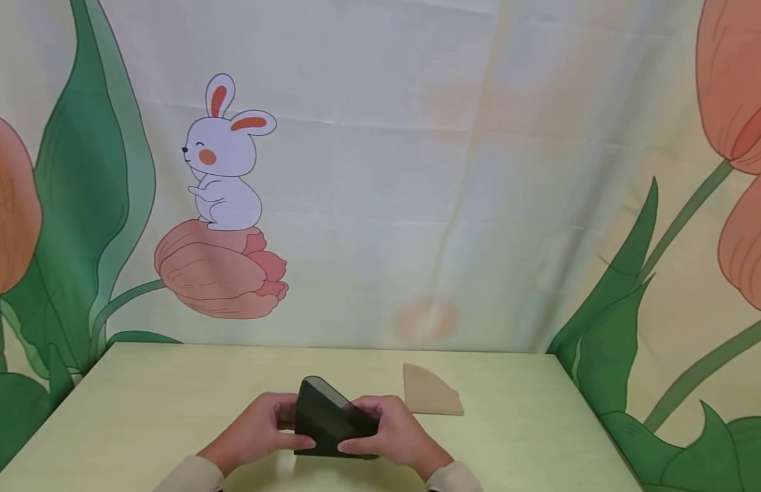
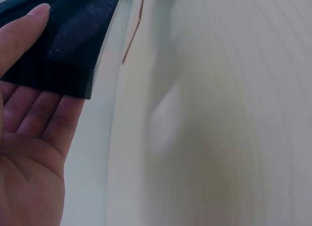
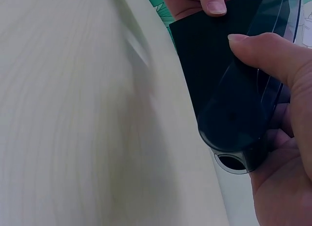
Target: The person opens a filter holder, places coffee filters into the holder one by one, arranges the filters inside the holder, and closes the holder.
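Observation:
Both hands hold a black filter-paper case [image 1: 327, 424] above the near part of the table. Wedge-shaped, it has a see-through smoky cover [image 3: 239, 104] with a rounded corner. My left hand [image 1: 260, 427] grips its left end, thumb on the near face and fingers behind, as the left wrist view shows on the ribbed black surface [image 2: 78, 26]. At the other end my right hand [image 1: 395, 430] pinches it, thumb across the front and fingers behind. Beyond the right hand, a fan-shaped stack of tan coffee filter papers [image 1: 429, 393] lies on the table, touched by neither hand.
The pale yellow table [image 1: 189, 389] extends around the hands. Behind it hangs a cloth backdrop [image 1: 368, 205] printed with a rabbit, tulips and green leaves, meeting the table's far edge.

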Available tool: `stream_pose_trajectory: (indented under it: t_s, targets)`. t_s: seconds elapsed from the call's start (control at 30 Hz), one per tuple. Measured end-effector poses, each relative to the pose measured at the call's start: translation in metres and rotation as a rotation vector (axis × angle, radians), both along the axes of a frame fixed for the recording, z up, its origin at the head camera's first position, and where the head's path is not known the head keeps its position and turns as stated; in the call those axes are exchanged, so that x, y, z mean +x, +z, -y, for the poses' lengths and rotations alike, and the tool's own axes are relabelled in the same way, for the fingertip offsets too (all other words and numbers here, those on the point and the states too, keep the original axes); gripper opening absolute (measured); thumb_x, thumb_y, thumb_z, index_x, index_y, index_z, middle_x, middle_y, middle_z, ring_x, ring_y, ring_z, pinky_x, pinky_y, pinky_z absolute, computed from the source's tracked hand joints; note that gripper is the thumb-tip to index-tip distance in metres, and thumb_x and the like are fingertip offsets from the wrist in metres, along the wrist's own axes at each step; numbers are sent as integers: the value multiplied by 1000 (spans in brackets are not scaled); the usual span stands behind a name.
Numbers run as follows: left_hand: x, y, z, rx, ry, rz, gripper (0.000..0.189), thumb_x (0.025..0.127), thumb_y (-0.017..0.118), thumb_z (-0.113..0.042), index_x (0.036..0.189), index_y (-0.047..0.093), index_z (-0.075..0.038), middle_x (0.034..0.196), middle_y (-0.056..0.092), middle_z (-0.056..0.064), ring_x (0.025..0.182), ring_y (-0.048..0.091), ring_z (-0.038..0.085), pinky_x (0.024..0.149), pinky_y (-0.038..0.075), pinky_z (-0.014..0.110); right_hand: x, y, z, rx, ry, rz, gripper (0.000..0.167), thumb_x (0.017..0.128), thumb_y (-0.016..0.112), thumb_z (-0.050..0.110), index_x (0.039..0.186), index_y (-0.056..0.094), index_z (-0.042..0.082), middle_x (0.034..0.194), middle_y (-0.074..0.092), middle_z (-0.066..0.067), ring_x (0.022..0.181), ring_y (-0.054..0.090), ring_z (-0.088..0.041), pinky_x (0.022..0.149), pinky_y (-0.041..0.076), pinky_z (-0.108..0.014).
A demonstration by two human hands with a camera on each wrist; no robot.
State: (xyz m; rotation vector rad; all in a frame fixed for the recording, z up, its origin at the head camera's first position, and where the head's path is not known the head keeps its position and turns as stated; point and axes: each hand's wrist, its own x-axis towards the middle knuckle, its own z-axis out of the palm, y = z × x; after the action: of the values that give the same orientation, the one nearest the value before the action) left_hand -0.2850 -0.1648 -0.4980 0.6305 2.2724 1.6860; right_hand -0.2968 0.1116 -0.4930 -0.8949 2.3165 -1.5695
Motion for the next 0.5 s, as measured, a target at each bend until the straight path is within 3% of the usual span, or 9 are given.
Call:
stream_pose_trajectory:
  t_s: [0.23, 0.4, 0.5]
  targets:
    - [2, -6, 4, -23, 26, 9, 54, 77, 91, -31, 124, 71, -12, 110, 78, 5, 96, 75, 19, 85, 57, 20, 1, -5, 5, -2, 9, -21, 37, 76, 91, 18, 111, 77, 16, 98, 78, 4, 82, 67, -3, 80, 56, -20]
    - [3, -10, 5, -11, 31, 19, 53, 77, 91, -23, 124, 70, -8, 111, 78, 7, 96, 75, 19, 85, 58, 20, 0, -12, 9, 19, -15, -94, 38, 75, 93, 21, 110, 78, 17, 100, 77, 4, 84, 67, -1, 82, 56, -20]
    - [2, -13, 6, -4, 29, 35, 53, 78, 91, -19, 125, 69, -7, 111, 78, 9, 96, 75, 20, 85, 59, 23, 0, -14, 10, 31, -29, -89, 37, 75, 93, 22, 109, 78, 16, 99, 78, 4, 83, 68, -1, 81, 56, -19]
